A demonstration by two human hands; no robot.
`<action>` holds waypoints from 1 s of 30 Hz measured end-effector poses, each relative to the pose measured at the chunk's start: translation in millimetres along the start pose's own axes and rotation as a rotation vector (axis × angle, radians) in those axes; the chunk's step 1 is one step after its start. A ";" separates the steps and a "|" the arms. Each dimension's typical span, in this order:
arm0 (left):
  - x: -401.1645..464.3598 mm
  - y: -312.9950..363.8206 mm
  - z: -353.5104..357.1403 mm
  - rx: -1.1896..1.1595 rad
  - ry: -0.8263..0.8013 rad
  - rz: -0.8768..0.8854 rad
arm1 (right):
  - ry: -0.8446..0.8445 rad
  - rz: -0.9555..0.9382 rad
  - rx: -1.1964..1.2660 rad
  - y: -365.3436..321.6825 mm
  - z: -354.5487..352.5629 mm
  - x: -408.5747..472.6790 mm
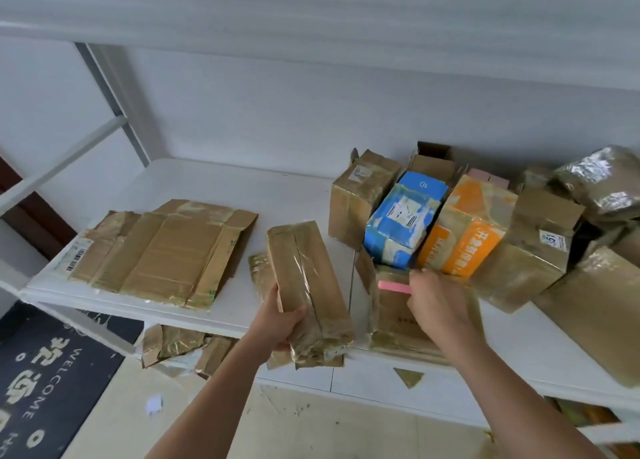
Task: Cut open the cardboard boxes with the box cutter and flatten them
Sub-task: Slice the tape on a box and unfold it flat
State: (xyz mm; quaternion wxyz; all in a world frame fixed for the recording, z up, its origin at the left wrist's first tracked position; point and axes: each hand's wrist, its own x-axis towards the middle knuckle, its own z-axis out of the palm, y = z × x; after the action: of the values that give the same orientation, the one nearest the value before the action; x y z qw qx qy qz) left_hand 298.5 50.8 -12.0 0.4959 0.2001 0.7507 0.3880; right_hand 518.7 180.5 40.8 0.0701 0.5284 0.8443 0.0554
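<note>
Item: your left hand (282, 320), lower centre of frame, fingers wrapped round a slim taped box (308, 292), held tilted above the shelf (207, 188) edge. Likely light and stiff; glossy tape looks slippery, so grip the bare cardboard edges. Item: your right hand (436, 302), centre right, pinching a pink box cutter (394, 286) over an open carton (391, 313). Item: flattened cardboard (166, 250), centre left. Item: unopened boxes (450, 223), right.
</note>
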 end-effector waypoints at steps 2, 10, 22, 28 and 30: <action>-1.7 -2.9 -1.2 -0.026 0.017 0.020 | 0.168 -0.016 0.014 1.7 -11.3 2.3; -11.0 -6.8 0.8 0.233 0.048 0.214 | 0.415 -0.312 1.280 -65.4 -33.9 16.7; 13.7 -13.4 -19.6 0.796 0.183 0.378 | 0.257 -0.049 1.736 -143.0 10.6 53.8; 28.8 -21.8 -32.0 0.827 0.059 0.422 | 0.329 -0.085 1.658 -156.6 24.8 57.7; 31.9 -26.0 -32.9 0.782 -0.020 0.370 | 0.346 -0.081 1.649 -160.3 29.4 58.0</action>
State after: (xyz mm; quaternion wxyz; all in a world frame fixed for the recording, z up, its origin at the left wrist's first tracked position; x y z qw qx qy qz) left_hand 257.4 44.0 -44.3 0.3120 0.5078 0.7879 0.1549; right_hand 357.1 163.5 -18.5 -0.4666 0.3639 0.6314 -0.5013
